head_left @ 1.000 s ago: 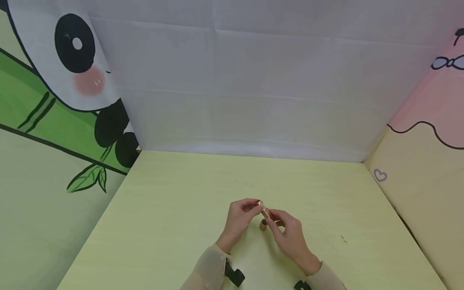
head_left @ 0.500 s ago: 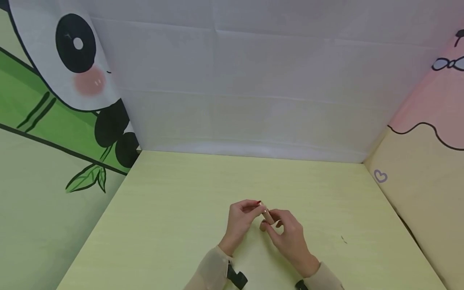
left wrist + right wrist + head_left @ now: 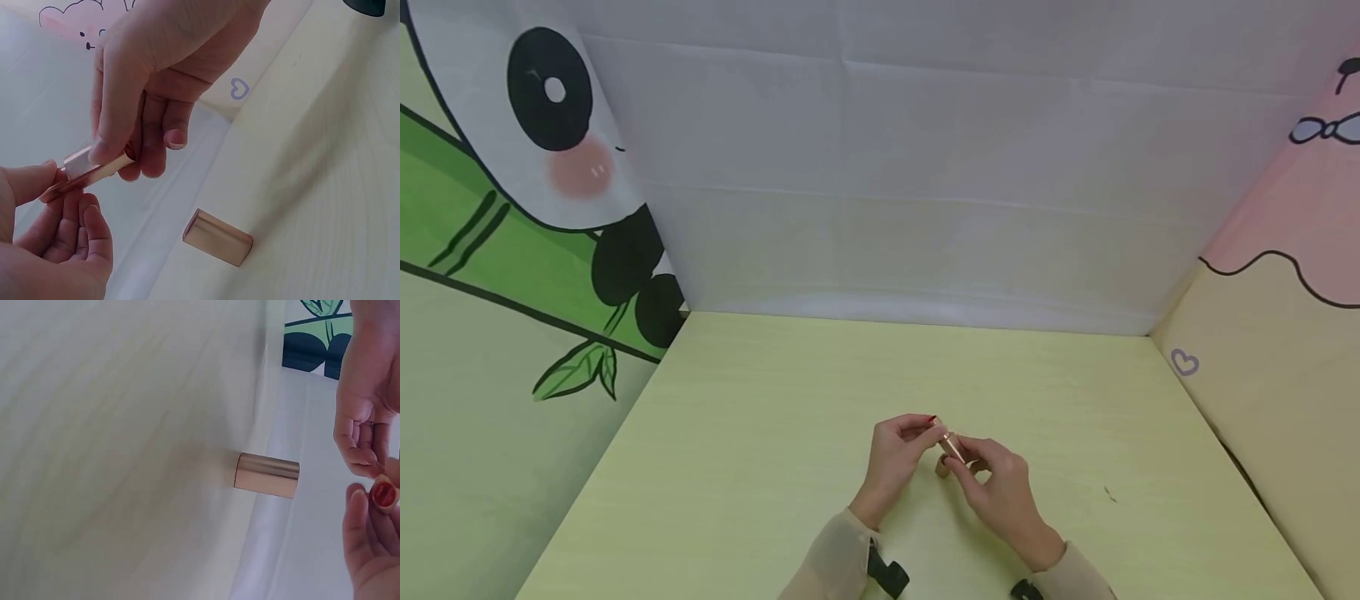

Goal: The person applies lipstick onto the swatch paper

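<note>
Both hands hold a rose-gold lipstick (image 3: 953,448), tilted, above the table. My left hand (image 3: 891,467) pinches its upper end, where a spot of red shows. My right hand (image 3: 1006,492) pinches the lower end between thumb and fingers. In the left wrist view the lipstick (image 3: 106,170) spans from one hand to the other. A round red end (image 3: 384,495) of it faces the right wrist camera. The rose-gold cap (image 3: 267,475) stands upright on the table just below the hands; in the head view the right thumb partly covers the cap (image 3: 942,468).
The pale yellow table (image 3: 775,392) ends at a white back wall (image 3: 880,208). A panda panel (image 3: 572,167) stands at the left, a pink and cream panel (image 3: 1285,333) at the right. Small dark marks (image 3: 1110,495) lie on the table to the right.
The right thumb and fingers have shifted slightly on the lipstick, and the thumb now covers part of the cap. More of the tube shows between the hands. The left hand has barely moved.
</note>
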Available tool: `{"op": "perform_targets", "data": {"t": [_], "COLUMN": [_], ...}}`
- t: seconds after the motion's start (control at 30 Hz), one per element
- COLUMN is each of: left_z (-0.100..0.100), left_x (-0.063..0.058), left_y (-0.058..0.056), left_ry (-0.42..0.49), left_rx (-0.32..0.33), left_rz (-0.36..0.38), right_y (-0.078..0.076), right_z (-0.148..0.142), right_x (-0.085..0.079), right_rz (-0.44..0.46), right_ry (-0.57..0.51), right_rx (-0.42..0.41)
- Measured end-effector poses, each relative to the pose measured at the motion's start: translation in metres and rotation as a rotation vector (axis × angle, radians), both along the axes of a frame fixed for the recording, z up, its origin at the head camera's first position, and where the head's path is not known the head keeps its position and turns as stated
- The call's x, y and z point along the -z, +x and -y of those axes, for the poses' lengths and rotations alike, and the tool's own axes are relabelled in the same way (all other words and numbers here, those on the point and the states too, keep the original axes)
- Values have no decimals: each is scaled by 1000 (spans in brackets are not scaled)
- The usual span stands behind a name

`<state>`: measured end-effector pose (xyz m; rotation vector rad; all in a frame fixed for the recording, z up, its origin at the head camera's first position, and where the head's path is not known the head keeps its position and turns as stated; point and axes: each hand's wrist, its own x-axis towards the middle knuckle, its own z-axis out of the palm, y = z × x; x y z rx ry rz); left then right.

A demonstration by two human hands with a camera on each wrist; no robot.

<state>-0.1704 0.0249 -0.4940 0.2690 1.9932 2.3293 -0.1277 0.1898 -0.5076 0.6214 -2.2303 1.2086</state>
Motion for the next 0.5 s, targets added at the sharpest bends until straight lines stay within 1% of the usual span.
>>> {"op": "perform_targets", "data": {"t": [0.17,0.23,0.27,0.4,0.43,0.5], "left_z": [1,2,3,4,5,5], "left_x": [-6,-12,-17,-32,-35,-36], "left_y": [1,4,6,13,14,15], "left_ry": [-4,-14,-15,-26,-23,-25], "left_rx": [26,27,27,19,21,22], "left_rz": [5,-3,-9,-7,-6,6], "right_y": [3,5,7,12,13,13], "right_z": [0,1,3,9,10,12], "right_x": [-7,-13,-17,-30,-32,-31], "right_rz": [238,278,280,210,197,185], "right_ry": [-138,-165,-167,-154,-156,-170], "right_rx": [-97,-112,-114,-80,-66,-38]}}
